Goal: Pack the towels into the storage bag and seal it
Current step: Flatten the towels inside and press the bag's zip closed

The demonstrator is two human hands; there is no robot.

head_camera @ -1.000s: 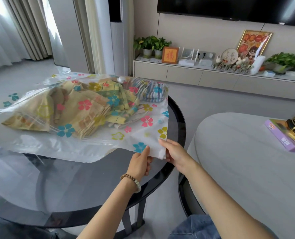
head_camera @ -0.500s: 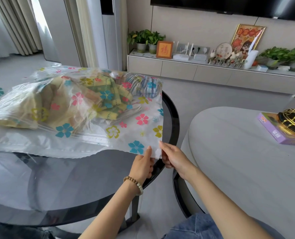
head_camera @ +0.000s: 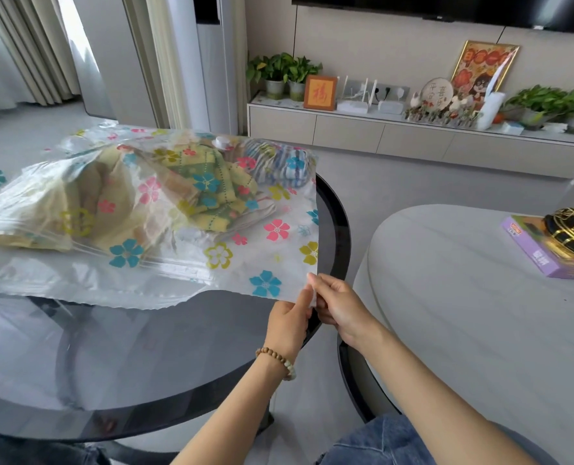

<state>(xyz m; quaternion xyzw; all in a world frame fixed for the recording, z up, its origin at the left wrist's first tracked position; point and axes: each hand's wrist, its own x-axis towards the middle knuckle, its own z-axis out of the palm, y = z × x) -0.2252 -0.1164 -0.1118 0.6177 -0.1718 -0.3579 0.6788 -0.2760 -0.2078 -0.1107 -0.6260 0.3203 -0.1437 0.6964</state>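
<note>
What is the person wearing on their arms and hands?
No sleeves are in view. The left hand has a bracelet of round brown beads with a pale one at its wrist. The right hand wears nothing: no ring, no watch.

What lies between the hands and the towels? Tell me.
Head view: only flat, flower-printed bag lies between the towels and the corner that the left hand and right hand pinch.

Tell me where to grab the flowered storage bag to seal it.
Pinch the storage bag at its near right corner, coming from the near side of the table. The towels bulge farther back, so this edge is flat and thin.
</note>
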